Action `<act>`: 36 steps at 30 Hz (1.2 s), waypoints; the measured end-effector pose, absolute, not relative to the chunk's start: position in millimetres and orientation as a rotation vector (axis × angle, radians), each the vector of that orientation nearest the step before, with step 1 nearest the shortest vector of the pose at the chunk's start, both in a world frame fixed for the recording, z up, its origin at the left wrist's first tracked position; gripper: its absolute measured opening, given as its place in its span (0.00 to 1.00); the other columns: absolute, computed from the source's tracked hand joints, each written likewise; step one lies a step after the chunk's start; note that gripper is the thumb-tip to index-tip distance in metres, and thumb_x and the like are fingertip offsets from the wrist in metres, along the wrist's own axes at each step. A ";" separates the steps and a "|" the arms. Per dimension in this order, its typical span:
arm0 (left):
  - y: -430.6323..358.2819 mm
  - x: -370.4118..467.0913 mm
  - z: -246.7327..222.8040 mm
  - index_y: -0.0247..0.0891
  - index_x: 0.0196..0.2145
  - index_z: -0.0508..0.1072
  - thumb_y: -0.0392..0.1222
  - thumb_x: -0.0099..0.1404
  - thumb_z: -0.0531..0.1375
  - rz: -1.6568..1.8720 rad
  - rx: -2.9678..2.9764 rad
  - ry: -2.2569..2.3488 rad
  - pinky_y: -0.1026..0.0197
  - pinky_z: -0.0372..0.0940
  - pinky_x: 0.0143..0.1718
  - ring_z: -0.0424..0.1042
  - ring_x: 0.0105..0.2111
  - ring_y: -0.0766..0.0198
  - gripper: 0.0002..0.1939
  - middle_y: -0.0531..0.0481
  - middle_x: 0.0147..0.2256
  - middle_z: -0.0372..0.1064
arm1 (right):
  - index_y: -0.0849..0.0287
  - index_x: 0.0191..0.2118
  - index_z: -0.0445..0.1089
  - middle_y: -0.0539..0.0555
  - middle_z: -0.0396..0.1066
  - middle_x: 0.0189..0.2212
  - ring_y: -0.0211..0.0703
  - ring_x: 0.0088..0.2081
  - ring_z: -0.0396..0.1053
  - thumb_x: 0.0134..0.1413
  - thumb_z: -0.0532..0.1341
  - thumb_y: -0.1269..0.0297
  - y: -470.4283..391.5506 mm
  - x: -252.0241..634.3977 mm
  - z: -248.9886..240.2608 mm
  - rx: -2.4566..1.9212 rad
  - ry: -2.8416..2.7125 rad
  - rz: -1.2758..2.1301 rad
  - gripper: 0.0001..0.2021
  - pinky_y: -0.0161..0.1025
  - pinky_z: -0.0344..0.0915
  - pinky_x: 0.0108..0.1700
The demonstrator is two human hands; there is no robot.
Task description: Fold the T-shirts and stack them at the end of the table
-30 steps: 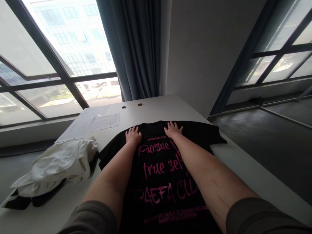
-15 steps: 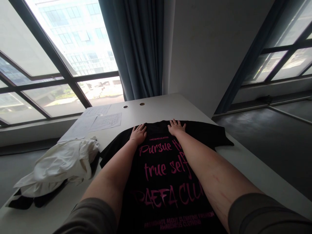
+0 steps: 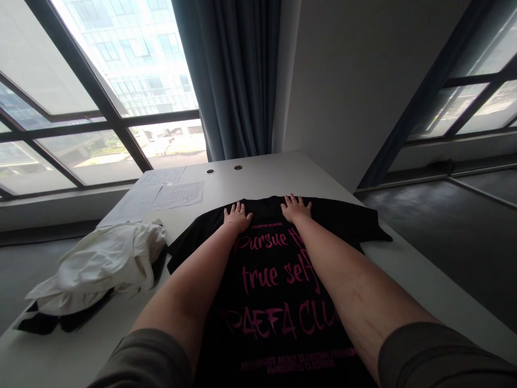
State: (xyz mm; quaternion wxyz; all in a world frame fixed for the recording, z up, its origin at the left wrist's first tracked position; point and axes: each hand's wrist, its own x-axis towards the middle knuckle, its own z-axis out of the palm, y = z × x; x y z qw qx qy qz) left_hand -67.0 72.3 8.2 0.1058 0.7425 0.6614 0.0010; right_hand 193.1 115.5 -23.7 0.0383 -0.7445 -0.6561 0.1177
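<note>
The left hand (image 3: pixel 238 217) and right hand (image 3: pixel 297 209) lie apart, each spread flat on the shirt (image 3: pixel 274 293), which could wrinkle if they push unevenly.

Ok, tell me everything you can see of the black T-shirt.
The black T-shirt looks like soft cloth, its pink lettering facing up. It lies spread on the white table, collar at the far end, sleeves out to both sides, lower end out of frame. The left hand and right hand lie on it near the collar, fingers spread; the right forearm hides some lettering.
</note>
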 end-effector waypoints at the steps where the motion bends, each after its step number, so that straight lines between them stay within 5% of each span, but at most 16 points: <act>1: 55.7 -69.2 10.9 0.34 0.75 0.47 0.61 0.74 0.40 0.014 2.195 1.953 0.33 0.35 0.71 0.35 0.74 0.44 0.40 0.40 0.75 0.33 | 0.48 0.77 0.37 0.49 0.29 0.77 0.60 0.75 0.27 0.71 0.36 0.45 115.0 192.7 -23.4 -2.282 -2.012 0.359 0.34 0.74 0.28 0.69; 3: 8.6 -81.7 13.3 0.33 0.74 0.49 0.60 0.74 0.43 0.035 2.263 1.938 0.37 0.35 0.72 0.36 0.74 0.45 0.40 0.41 0.75 0.36 | 0.48 0.77 0.38 0.50 0.31 0.77 0.60 0.75 0.28 0.71 0.36 0.46 113.4 192.2 -23.1 -2.266 -2.006 0.350 0.34 0.74 0.29 0.69; 7: -127.2 -133.7 5.2 0.57 0.74 0.48 0.63 0.73 0.48 0.094 2.388 1.877 0.39 0.34 0.74 0.35 0.75 0.51 0.36 0.60 0.74 0.40 | 0.54 0.73 0.55 0.56 0.45 0.75 0.60 0.74 0.40 0.72 0.37 0.51 104.5 193.4 -21.1 -2.138 -1.923 0.246 0.31 0.68 0.38 0.70; 11: -261.7 -177.9 -8.6 0.67 0.73 0.40 0.58 0.72 0.52 0.165 2.283 1.942 0.37 0.45 0.73 0.40 0.74 0.51 0.37 0.63 0.73 0.41 | 0.61 0.64 0.69 0.64 0.63 0.66 0.58 0.67 0.54 0.71 0.43 0.61 83.5 191.9 -10.6 -1.866 -1.880 0.018 0.27 0.56 0.46 0.70; 15: -343.5 -181.6 -10.5 0.65 0.74 0.38 0.52 0.70 0.57 0.226 2.453 1.817 0.36 0.51 0.71 0.46 0.73 0.47 0.42 0.58 0.73 0.44 | 0.60 0.61 0.72 0.65 0.64 0.64 0.62 0.66 0.54 0.67 0.51 0.62 33.9 175.2 5.5 -1.773 -1.901 -0.047 0.23 0.60 0.47 0.69; 23: -371.7 -173.3 -11.8 0.53 0.74 0.52 0.43 0.72 0.57 0.360 2.737 1.755 0.39 0.59 0.67 0.53 0.71 0.47 0.36 0.50 0.73 0.49 | 0.48 0.65 0.68 0.58 0.60 0.68 0.61 0.69 0.54 0.68 0.54 0.56 -184.1 183.3 -9.2 -1.518 -2.369 0.042 0.22 0.69 0.51 0.67; 29: -382.8 -176.7 -12.2 0.54 0.73 0.52 0.44 0.73 0.56 0.412 2.708 1.715 0.37 0.60 0.66 0.53 0.71 0.46 0.34 0.50 0.73 0.49 | 0.47 0.69 0.62 0.58 0.56 0.70 0.56 0.68 0.59 0.69 0.54 0.56 -312.9 258.3 -25.2 -1.538 -2.310 0.127 0.25 0.57 0.60 0.68; 36: -411.1 -195.3 2.6 0.53 0.71 0.58 0.47 0.71 0.59 0.389 2.673 1.495 0.39 0.58 0.68 0.54 0.70 0.46 0.33 0.49 0.72 0.52 | 0.49 0.66 0.64 0.58 0.63 0.66 0.54 0.65 0.64 0.69 0.54 0.57 -379.0 303.0 -19.3 -1.590 -2.155 0.105 0.23 0.54 0.64 0.66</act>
